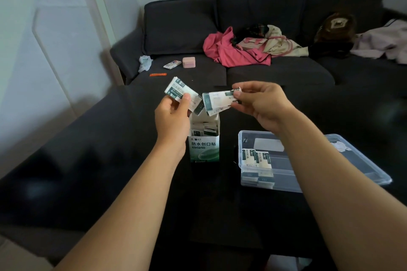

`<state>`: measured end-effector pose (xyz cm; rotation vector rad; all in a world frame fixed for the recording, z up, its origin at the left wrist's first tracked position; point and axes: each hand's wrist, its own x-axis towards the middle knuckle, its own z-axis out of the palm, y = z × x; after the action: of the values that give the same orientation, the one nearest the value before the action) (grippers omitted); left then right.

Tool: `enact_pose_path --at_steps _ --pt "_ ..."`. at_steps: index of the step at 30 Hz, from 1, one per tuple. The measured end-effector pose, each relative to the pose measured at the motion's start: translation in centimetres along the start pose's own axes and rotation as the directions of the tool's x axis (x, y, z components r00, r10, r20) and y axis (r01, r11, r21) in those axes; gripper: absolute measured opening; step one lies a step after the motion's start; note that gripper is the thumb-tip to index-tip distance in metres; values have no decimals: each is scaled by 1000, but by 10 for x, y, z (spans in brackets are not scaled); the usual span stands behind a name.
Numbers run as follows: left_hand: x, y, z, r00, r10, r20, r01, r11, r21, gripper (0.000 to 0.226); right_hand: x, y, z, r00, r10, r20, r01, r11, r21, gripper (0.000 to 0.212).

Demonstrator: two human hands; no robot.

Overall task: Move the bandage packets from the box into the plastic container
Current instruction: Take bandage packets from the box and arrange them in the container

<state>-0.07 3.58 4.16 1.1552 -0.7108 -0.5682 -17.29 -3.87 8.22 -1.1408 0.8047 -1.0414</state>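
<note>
A white and green bandage box [204, 148] stands open on the dark table, with more packets showing inside. Above it my left hand [172, 120] grips a small stack of white and green bandage packets [179, 92]. My right hand [261, 103] pinches another bunch of bandage packets [218, 100] by one end, just above the box opening. To the right lies a clear plastic container [361, 160] with several packets [256, 158] stacked in its left end; my right forearm crosses over it.
Behind the table is a dark sofa [275, 72] with pink clothes [229, 50], a bag, a small pink case [189, 62], a small card box and an orange wrapper. A white wall and door frame are at the left.
</note>
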Motion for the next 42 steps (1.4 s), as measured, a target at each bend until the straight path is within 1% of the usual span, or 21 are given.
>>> enact_pose_path --at_steps 3,4,6,8,9,11,12,14,17,19,20,22,23,25,27,28,30,32,34,39,42 --pt "-5 5 12 992 -124 29 127 964 -233 11 -2 -1 -4 992 117 -45 -104 966 238 12" --pt "-7 5 16 989 -146 31 149 955 -257 14 -3 0 -4 989 142 -45 -124 951 282 12" --pt "-12 7 24 981 -187 58 195 958 -211 20 -6 1 -2 987 160 -16 -149 945 292 11" --pt "-20 10 32 951 -247 188 275 950 -147 24 -11 -1 -7 991 133 22 -135 969 206 11" --pt "-24 13 35 919 -296 260 334 936 -114 26 -14 -5 -11 994 103 43 -107 987 124 12" --pt "-32 19 38 830 -434 351 464 886 -2 31 -21 -17 -25 996 26 89 -18 996 -89 15" --pt "-37 20 39 779 -495 384 510 857 70 32 -25 -24 -31 994 -10 110 31 981 -191 16" --pt "-41 20 40 685 -560 467 537 820 196 36 -33 -34 -40 988 -63 140 109 929 -352 18" --pt "-45 16 46 556 -577 598 539 798 269 52 -37 -37 -45 976 -113 187 195 835 -514 20" --pt "-49 13 53 507 -557 658 505 811 297 60 -37 -32 -49 970 -136 203 231 779 -583 21" --pt "-50 12 55 510 -542 668 472 826 309 56 -35 -29 -50 966 -149 209 248 750 -613 21" --pt "-56 7 62 553 -501 666 395 861 320 38 -34 -25 -53 965 -181 189 261 707 -657 23" --pt "-59 4 68 588 -472 656 343 881 326 28 -35 -24 -55 966 -195 169 258 685 -681 26" --pt "-64 0 79 687 -397 608 211 910 356 12 -34 -19 -52 974 -180 140 224 635 -739 39" --pt "-66 -6 89 783 -314 537 95 914 395 11 -35 -8 -43 983 -139 123 182 596 -782 48" --pt "-66 -10 92 823 -263 503 40 910 412 12 -36 0 -37 982 -147 116 179 561 -808 45" --pt "-65 -19 97 885 -120 449 -128 866 484 11 -36 12 -31 968 -241 70 177 457 -872 32" --pt "-66 -23 99 904 -7 427 -258 789 557 18 -35 16 -33 946 -323 5 151 427 -892 23" --pt "-69 -26 102 898 27 439 -300 768 566 26 -34 16 -37 941 -337 -22 139 445 -885 18" --pt "-69 -32 106 888 36 457 -312 779 544 38 -33 17 -40 923 -382 -44 160 486 -859 13" --pt "-65 -36 108 884 -71 463 -247 768 590 42 -32 19 -41 916 -399 -33 168 459 -873 11"
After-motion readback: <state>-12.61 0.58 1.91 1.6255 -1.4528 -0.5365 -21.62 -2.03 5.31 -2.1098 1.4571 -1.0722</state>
